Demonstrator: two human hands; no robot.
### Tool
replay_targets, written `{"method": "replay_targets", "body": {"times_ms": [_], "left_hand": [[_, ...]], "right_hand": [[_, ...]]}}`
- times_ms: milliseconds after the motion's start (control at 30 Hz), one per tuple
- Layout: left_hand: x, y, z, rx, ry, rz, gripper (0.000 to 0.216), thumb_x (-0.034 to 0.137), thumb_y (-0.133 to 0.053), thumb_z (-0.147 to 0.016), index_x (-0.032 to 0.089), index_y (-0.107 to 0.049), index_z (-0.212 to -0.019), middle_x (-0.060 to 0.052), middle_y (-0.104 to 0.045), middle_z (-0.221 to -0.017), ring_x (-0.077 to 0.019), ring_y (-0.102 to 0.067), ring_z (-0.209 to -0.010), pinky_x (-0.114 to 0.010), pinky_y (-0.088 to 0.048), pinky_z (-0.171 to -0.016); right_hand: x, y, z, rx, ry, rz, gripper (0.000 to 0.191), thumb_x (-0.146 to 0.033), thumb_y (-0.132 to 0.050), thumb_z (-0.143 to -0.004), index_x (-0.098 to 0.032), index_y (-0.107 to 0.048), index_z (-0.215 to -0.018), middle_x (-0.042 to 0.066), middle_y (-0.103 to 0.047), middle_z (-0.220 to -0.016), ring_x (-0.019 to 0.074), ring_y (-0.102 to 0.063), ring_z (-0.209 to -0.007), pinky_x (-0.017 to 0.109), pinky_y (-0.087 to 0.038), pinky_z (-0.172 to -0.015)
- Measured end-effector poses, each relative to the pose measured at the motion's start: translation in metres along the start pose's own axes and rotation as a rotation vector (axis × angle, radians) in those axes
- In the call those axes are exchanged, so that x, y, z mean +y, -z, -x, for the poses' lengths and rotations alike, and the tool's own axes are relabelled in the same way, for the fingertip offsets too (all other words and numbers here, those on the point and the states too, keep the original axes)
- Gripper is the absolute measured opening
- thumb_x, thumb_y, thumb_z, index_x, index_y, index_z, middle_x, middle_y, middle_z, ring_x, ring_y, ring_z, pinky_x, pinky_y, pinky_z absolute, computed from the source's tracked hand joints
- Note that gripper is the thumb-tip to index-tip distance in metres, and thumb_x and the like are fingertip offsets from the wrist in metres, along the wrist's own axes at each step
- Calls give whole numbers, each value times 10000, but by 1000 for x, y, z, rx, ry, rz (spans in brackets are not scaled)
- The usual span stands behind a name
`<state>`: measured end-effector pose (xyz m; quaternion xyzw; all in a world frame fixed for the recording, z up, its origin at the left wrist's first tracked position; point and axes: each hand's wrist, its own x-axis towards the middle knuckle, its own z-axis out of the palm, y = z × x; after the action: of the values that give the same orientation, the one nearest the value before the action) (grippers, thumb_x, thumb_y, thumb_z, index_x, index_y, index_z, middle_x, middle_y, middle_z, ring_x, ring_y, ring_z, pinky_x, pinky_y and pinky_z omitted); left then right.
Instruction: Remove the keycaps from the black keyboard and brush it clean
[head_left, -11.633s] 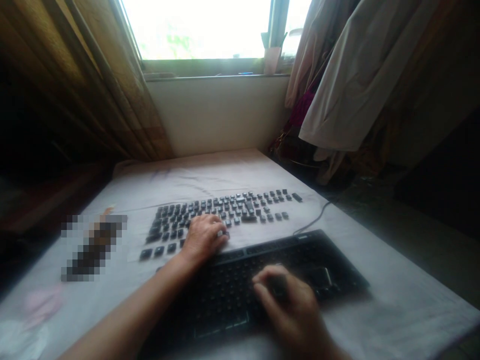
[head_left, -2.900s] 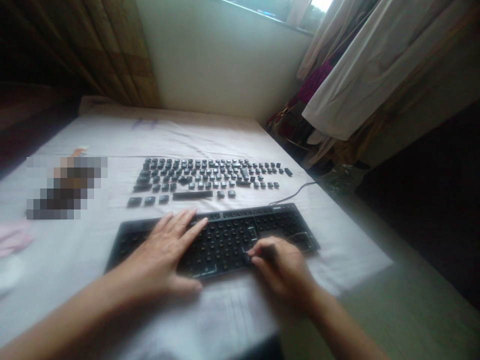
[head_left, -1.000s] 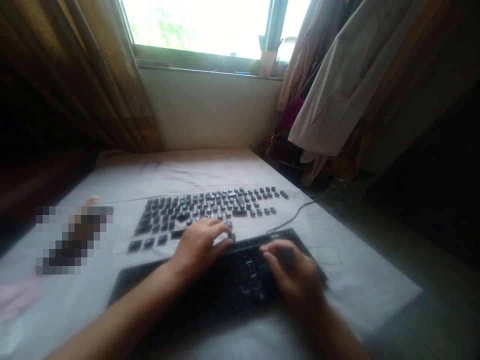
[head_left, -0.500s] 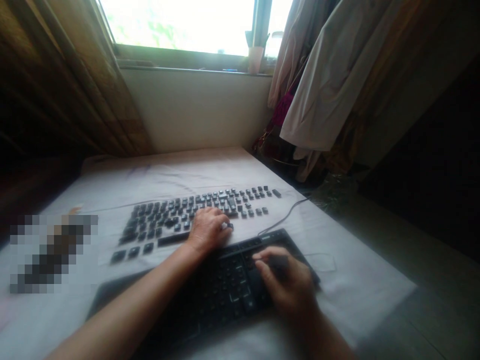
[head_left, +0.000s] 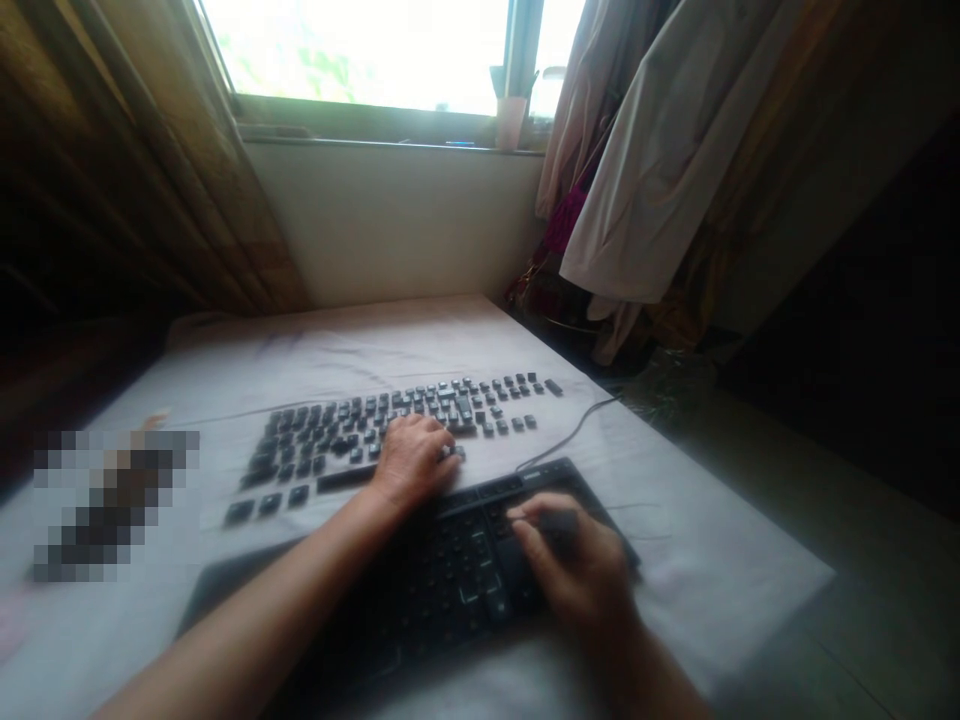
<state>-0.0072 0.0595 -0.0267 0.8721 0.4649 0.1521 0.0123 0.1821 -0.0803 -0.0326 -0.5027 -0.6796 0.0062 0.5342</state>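
On the left, the loose keys (head_left: 383, 401) lie in rows upon the white cloth (head_left: 720, 560), small black blocks, surely of plastic; the long key (head_left: 346, 478) has its long axis going left to right, slightly rising. The left hand (head_left: 412, 455) is the nearer one to them: its fingers are bent beside a single key (head_left: 459, 453), which lies just at their right tips, but if they clamp it I cannot tell. Nearer to the body is the keyboard (head_left: 439, 570), flat, black, studded with small raised sockets, its long axis in about the same slant. Over its right part, the right hand (head_left: 577, 550) is curled around a dark handle (head_left: 561, 525), thumb and forefinger together. Behind, a thin cable (head_left: 566, 440) bends across the wrinkled, dull fabric.
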Motion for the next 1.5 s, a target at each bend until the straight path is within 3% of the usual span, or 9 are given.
{"method": "replay_targets", "body": {"times_ms": [233, 467, 633, 800, 900, 1033, 1500], "left_hand": [[-4, 14, 15, 13, -14, 38, 160, 359, -630, -881, 251, -709, -968, -43, -713, -1082, -258, -609, -1063, -460, -464, -946], [0, 35, 82, -30, -54, 111, 236, 442, -510, -946, 289, -683, -998, -1, -717, -1066, -225, -637, -1032, -481, -479, -960], [-7, 35, 128, -5, -32, 96, 440, 555, -479, -928, 298, -590, -1266, -40, -651, -1295, -249, -595, -1204, -473, -490, -1041], [-10, 30, 155, -80, -88, 3, 761, 686, -496, -860, 319, -331, -1505, -83, -443, -1538, -328, -453, -1393, -566, -397, -1150], [-11, 23, 163, -129, -134, -17, 1004, 801, -562, -736, 353, -178, -1548, -108, -317, -1602, -387, -362, -1448, -614, -355, -1160], [-10, 16, 166, -120, -131, -30, 1072, 800, -605, -702, 373, -109, -1551, -113, -250, -1625, -400, -312, -1472, -645, -322, -1167], [0, 24, 160, -211, -66, 0, 978, 694, -702, -692, 349, -303, -1515, -123, -285, -1607, -400, -309, -1475, -652, -313, -1182]], "right_hand": [[-1, 4, -2, 11, -23, 14, 27, -228, -602, -929, -231, -626, -917, 8, -769, -767, 181, -755, -651, 259, -593, -605], [-1, 5, 1, 4, -74, 9, 31, -257, -616, -921, -233, -626, -904, 13, -773, -769, 191, -757, -668, 267, -605, -618], [-3, 5, 3, -19, -97, -27, 28, -249, -617, -907, -232, -634, -893, 12, -771, -763, 189, -752, -668, 274, -606, -634], [-6, 8, 8, -109, -115, -46, 23, -235, -627, -882, -226, -646, -870, 19, -769, -743, 188, -748, -651, 265, -588, -599], [-9, 10, 11, -154, -122, -84, 20, -211, -630, -870, -223, -646, -870, 19, -762, -731, 182, -739, -634, 269, -587, -602], [-13, 15, 16, -252, -93, -128, 43, -177, -641, -847, -214, -660, -857, 21, -746, -744, 180, -727, -662, 280, -587, -634], [-17, 22, 18, -401, 7, -78, 93, -139, -611, -848, -217, -655, -872, 34, -744, -766, 196, -715, -714, 316, -582, -671]]}}
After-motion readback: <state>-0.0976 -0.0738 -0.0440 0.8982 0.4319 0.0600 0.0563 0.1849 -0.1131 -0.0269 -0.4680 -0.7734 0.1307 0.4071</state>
